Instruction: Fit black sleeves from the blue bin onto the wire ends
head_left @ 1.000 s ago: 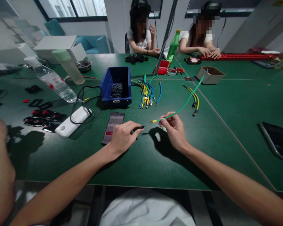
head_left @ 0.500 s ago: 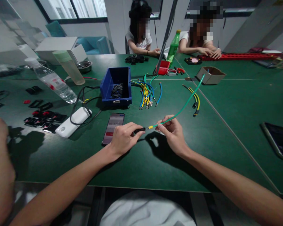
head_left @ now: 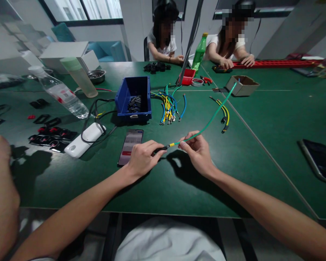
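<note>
Over the table's front middle, my left hand [head_left: 144, 156] pinches a small black sleeve-like cover [head_left: 160, 149] between thumb and fingers. My right hand [head_left: 197, 151] is closed on a green wire [head_left: 214, 115] close to its yellow-banded end [head_left: 172, 144]. That end meets the tip of the black cover; how deep the metal lug sits in it I cannot tell. The wire's far end rises in an arc toward a small cardboard box [head_left: 246, 88]. A phone [head_left: 130, 145] showing a timer lies just beyond my left hand.
Behind my hands stand a blue bin [head_left: 134, 115] of small dark parts and a bundle of coloured wires [head_left: 168, 107]. Shorter yellow wires [head_left: 226, 114] lie to the right. A white power bank [head_left: 84, 141] and a water bottle [head_left: 65, 94] are leftward. Two people sit opposite.
The metal lug shows less between the yellow band and the black cover than before. Both hands keep their grips. Across the table, one person's hand has moved left along the red strip.
</note>
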A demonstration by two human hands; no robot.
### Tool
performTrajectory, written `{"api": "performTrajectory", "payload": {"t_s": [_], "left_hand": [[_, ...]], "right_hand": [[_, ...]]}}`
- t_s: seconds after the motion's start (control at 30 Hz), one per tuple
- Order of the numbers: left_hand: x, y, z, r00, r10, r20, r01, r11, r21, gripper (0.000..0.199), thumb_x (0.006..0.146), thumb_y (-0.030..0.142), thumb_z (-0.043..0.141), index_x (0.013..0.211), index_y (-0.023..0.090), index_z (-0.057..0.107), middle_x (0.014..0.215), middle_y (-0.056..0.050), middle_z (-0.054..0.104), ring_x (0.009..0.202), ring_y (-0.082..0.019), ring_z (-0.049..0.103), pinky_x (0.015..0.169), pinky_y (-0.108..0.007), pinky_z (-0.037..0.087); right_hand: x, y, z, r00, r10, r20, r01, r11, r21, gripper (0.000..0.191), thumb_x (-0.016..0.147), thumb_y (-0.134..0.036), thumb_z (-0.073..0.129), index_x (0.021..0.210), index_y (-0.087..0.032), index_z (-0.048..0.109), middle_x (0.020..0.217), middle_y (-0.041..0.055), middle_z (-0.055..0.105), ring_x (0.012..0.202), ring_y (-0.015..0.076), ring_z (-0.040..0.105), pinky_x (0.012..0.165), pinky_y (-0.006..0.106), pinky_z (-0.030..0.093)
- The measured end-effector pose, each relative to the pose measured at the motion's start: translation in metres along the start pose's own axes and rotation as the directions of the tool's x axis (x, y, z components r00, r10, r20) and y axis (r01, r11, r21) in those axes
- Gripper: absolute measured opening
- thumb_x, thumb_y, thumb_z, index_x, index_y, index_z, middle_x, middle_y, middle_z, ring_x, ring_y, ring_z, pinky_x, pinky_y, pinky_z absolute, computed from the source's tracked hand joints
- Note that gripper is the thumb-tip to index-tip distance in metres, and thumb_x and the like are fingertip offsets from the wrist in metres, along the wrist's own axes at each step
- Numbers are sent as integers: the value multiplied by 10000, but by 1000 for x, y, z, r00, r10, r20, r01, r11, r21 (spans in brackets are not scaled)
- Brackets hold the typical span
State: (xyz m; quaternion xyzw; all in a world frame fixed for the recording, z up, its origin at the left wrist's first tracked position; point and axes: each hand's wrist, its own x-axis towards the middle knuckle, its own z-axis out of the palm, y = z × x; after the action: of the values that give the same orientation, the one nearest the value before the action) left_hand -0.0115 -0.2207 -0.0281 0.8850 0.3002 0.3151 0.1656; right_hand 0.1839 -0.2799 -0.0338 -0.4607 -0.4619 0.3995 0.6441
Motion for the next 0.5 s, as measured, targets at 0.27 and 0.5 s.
{"api": "performTrajectory", "payload": {"t_s": [0.27, 0.5], "left_hand": [[-1, 1, 0, 1000, -2, -14, 3, 1000, 17, 168, 858, 302, 616, 931, 175, 698, 885, -58, 722, 779, -172, 668, 697, -269, 515], [-1, 0, -1, 1000, 4, 9, -4, 1000, 31, 149, 855, 282, 619, 932, 181, 697, 899, -48, 722, 793, -165, 664, 714, -266, 511]], "right_hand": [[-1, 1, -2, 1000, 0, 25, 1, 998, -56, 237, 798, -298, 681, 884, -231, 470, 821, -11, 605, 711, 124, 586, 693, 285, 481], [1, 1, -4, 998, -26, 51, 30, 996, -89, 205, 809, -268, 674, 885, -235, 487, 825, -12, 611, 713, 120, 586, 695, 275, 472]]}}
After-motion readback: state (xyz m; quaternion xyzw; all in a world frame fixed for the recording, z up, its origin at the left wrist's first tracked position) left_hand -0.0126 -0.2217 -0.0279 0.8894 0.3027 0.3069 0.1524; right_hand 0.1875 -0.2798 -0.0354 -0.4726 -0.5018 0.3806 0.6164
